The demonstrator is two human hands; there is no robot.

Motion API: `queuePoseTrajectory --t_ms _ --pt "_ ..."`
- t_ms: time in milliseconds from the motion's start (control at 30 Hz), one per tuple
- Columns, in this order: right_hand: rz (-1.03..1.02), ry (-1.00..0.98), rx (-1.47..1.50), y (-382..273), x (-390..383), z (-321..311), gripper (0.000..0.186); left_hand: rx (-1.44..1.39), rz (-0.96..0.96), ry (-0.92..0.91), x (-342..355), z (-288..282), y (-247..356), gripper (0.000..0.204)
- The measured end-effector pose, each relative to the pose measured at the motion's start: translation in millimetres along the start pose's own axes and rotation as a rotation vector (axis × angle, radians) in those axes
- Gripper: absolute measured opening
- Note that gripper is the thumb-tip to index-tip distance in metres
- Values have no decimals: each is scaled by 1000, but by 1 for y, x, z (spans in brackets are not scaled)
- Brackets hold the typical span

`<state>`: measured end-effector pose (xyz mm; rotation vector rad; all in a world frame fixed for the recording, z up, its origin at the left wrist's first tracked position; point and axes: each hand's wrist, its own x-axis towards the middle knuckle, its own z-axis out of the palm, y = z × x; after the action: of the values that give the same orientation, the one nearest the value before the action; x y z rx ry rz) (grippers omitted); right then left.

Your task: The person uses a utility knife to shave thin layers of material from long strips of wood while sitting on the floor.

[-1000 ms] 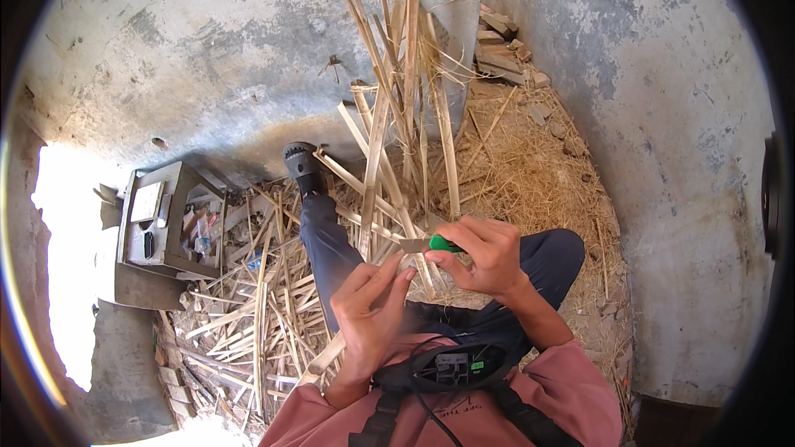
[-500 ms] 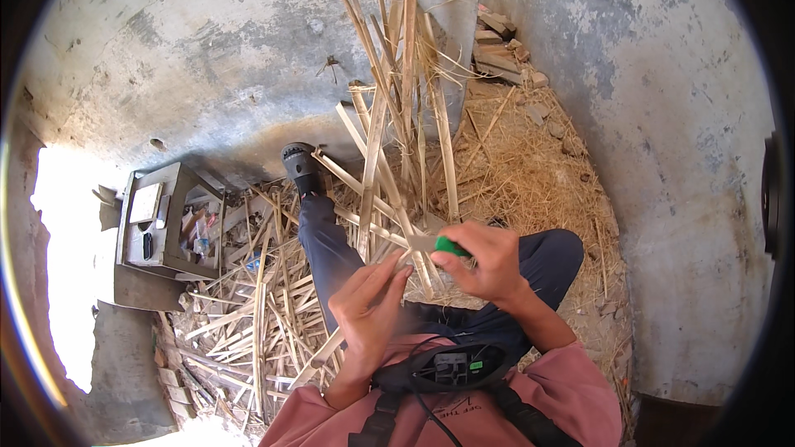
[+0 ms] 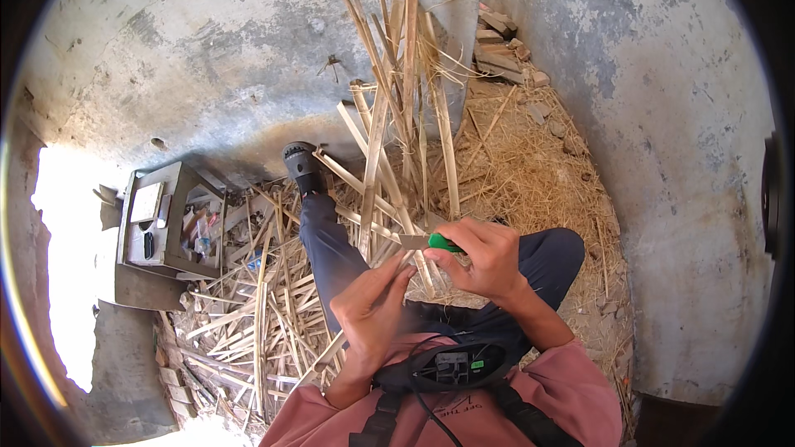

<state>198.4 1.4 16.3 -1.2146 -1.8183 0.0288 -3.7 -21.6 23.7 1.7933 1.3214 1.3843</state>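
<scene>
Knife, green-handled and grey-bladed

A weathered wall, its grey-white coat flaking in patches, meets a second blotchy wall toward the right. Rough blocks lie heaped in their corner (a few tilted over others), beside a dusty floor littered with straw. At left, a small open-sided cabinet stands near a ragged opening of glaring white light.
</scene>
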Motion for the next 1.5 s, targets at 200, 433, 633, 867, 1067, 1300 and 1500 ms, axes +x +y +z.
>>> queuePoseTrajectory --t_ms 200,433,633,867,1067,1300,1500 --pt "278 97 30 24 14 -22 31 -17 -9 8 -4 -6 -2 28" --pt "-15 -43 133 0 -3 -8 30 -14 26 -27 -3 1 -9 30" --pt "-62 -62 134 -6 -4 -1 31 -13 3 -20 -8 2 -12 27" --pt "-83 -28 68 -4 -2 -3 31 -3 -50 -58 -6 -1 0 21" --pt "-105 2 -9 -1 0 -6 32 -36 -51 -56 -4 -1 3 17" --pt "-90 -18 6 -1 2 -10 32 -72 -73 -80 -3 -1 3 18" --pt "-92 -9 5 1 5 -8 29 -75 -130 -113 -1 -3 2 18"
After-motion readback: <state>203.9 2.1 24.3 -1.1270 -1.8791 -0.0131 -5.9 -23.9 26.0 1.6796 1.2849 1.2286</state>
